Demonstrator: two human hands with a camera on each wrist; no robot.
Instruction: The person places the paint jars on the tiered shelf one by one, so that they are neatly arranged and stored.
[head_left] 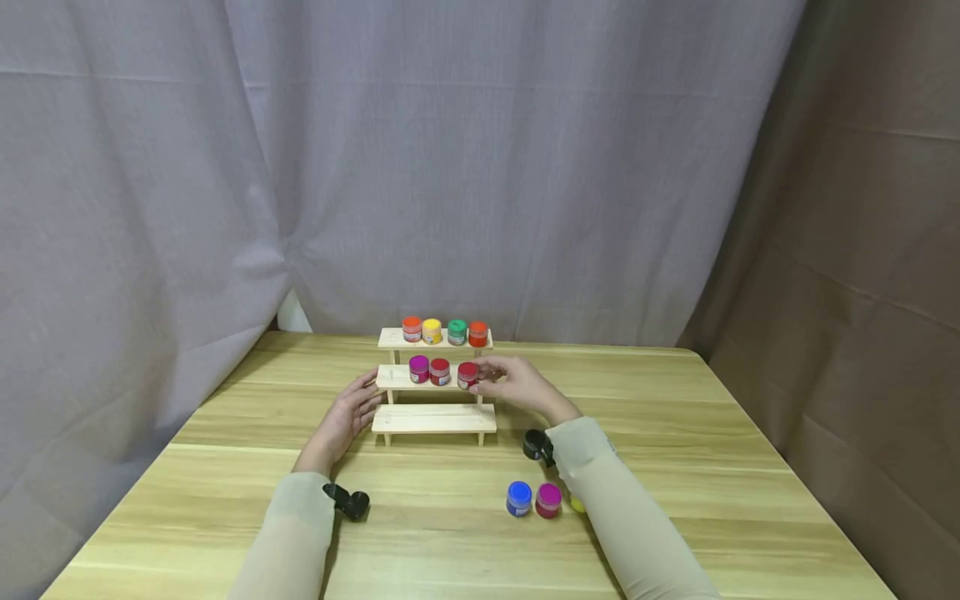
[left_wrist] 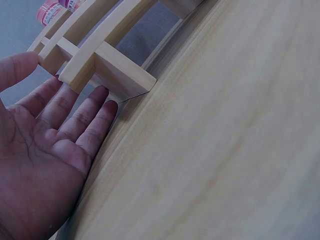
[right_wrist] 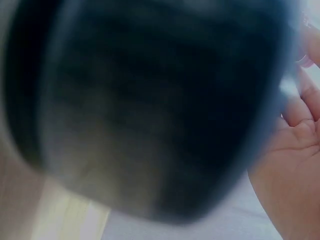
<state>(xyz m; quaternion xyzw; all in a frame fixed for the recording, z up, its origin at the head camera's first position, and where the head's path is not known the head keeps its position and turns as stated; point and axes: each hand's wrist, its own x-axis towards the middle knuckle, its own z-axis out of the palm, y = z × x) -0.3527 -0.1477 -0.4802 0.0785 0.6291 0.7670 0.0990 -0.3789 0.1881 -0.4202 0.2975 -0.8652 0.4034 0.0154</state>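
Note:
A three-tier wooden display rack (head_left: 433, 419) stands on the table. My right hand (head_left: 521, 387) pinches a dark red paint jar (head_left: 467, 375) at the right end of the middle tier. Left of that jar, on the same tier, are another red jar (head_left: 439, 372) and a magenta-lidded jar (head_left: 419, 369). With fingers extended, my left hand (head_left: 348, 418) rests against the rack's left end; its palm and fingertips (left_wrist: 102, 92) show beside the wood in the left wrist view. A blurred dark shape (right_wrist: 150, 110) covers most of the right wrist view, hiding the grip.
Several jars line the top tier, among them a yellow jar (head_left: 431, 332) and a green jar (head_left: 457, 332). A blue jar (head_left: 519, 499) and a magenta jar (head_left: 548, 501) stand on the table near the right forearm, which partly hides a yellow one (head_left: 577, 504). Grey curtain (head_left: 480, 167) hangs behind.

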